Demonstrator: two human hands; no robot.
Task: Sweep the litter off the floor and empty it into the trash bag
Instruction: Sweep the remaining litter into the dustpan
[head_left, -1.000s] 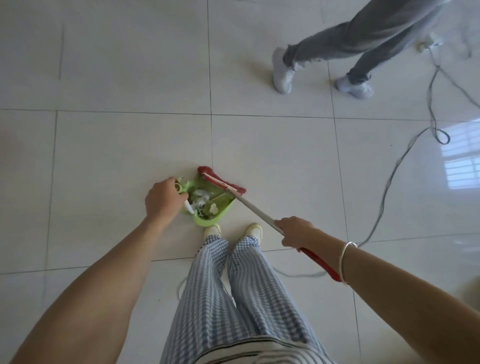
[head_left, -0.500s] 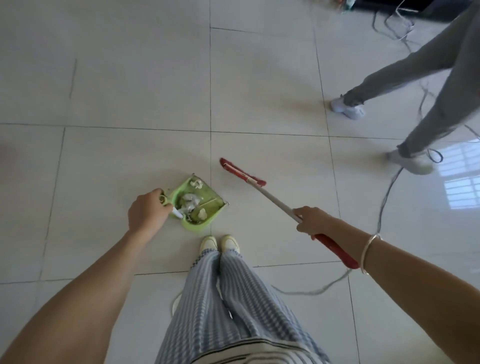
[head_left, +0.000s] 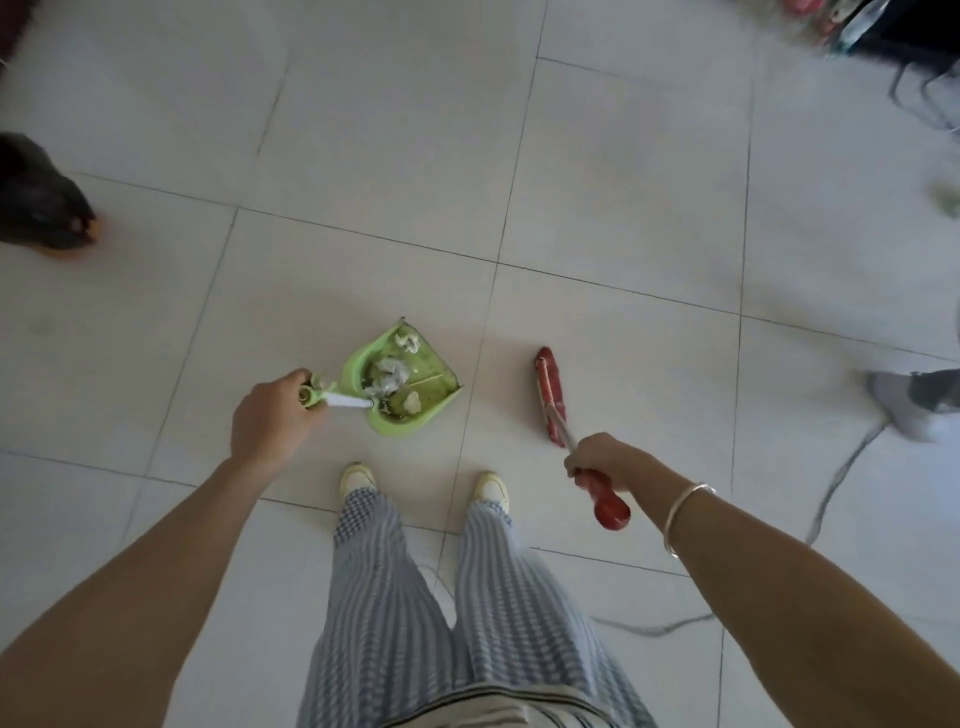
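A green dustpan (head_left: 363, 364) hangs just above the tiled floor ahead of my feet, with crumpled white paper litter (head_left: 390, 374) lying inside it. My left hand (head_left: 270, 413) is shut on the dustpan's white and green handle. To the right, a red broom head (head_left: 550, 392) points away from me, apart from the dustpan. My right hand (head_left: 605, 457) grips the broom's handle near its red end. A dark trash bag (head_left: 36, 200) with an orange patch sits at the far left edge.
Another person's grey shoe (head_left: 906, 405) stands at the right edge. A grey cable (head_left: 841, 475) runs across the tiles on the right and behind my legs. Dark, blurred clutter (head_left: 893, 36) fills the top right corner. My own feet (head_left: 423, 483) are just behind the dustpan.
The view has swung left, bringing the dark bag in at the left. The broom has pulled away from the dustpan to the right. The dustpan stays in my left hand with the litter inside.
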